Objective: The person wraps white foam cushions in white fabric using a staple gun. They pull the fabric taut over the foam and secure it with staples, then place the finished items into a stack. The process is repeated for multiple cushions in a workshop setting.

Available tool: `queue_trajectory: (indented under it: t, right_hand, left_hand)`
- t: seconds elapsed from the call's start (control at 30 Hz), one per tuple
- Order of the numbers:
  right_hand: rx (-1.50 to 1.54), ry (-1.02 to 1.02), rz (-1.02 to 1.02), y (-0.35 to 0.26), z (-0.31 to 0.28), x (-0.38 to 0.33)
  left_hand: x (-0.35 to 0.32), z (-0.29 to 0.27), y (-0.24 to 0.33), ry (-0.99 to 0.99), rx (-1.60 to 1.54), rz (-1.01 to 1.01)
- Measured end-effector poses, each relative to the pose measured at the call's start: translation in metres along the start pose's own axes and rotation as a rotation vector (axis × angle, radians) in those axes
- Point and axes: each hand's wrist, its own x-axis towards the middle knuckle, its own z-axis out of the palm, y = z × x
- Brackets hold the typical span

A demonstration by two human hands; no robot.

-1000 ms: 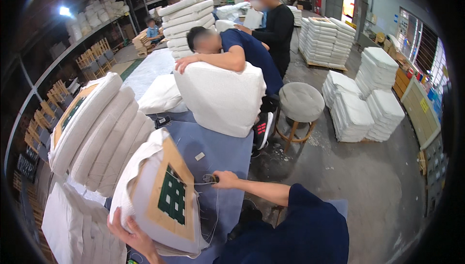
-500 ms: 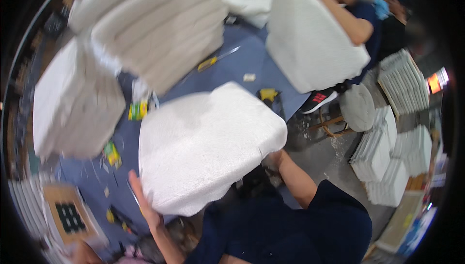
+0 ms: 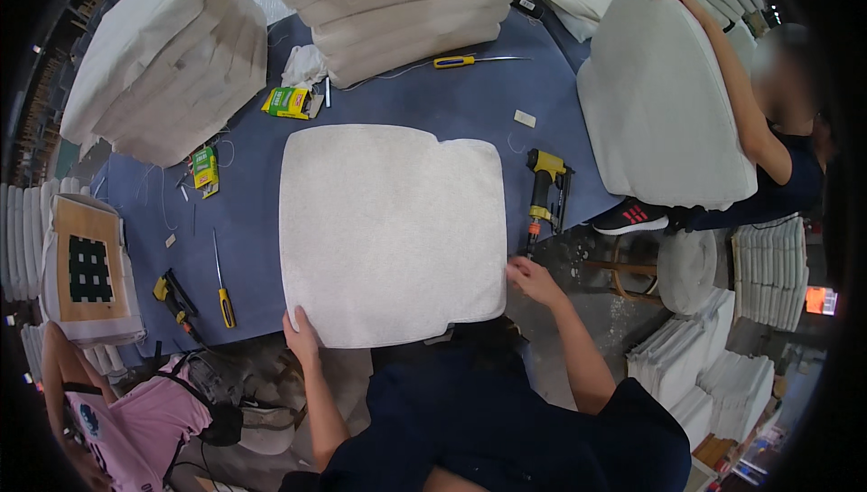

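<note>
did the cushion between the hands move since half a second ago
Yes, leftward in view against the nail gun on the right: the cushion partly hid that gun then; now the gun lies clear.

Soft, even light, clear centre, black corners, curved distortion toward the rim.

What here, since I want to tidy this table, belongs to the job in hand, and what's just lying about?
Job in hand:
white cushion, left hand at its lower-left edge, right hand at its right edge
likely the staple gun near the right hand

Apparently lying about:
far screwdriver
near screwdriver
far yellow-green box
</note>
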Motion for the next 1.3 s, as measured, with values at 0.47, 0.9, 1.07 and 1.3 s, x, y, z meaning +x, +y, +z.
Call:
queue_trajectory:
  t: [0.47, 0.9, 1.07, 1.3]
  right_hand:
    - [-0.150, -0.243, -0.830, 0.058, 0.234, -0.065]
    - [0.993, 0.192, -0.088, 0.093, 0.125, -0.051]
    - [1.067, 0.144, -0.183, 0.073, 0.142, 0.000]
    - [1.301, 0.019, -0.051, 0.037, 0.161, -0.012]
  left_hand:
    - [0.108, -0.065, 0.172, 0.363, 0.417, 0.938]
    - [-0.223, 0.179, 0.068, -0.440, 0.567, 1.732]
    - [-0.227, 0.178, 0.076, -0.479, 0.639, 1.734]
    - [-0.224, 0.162, 0.092, -0.566, 0.797, 1.721]
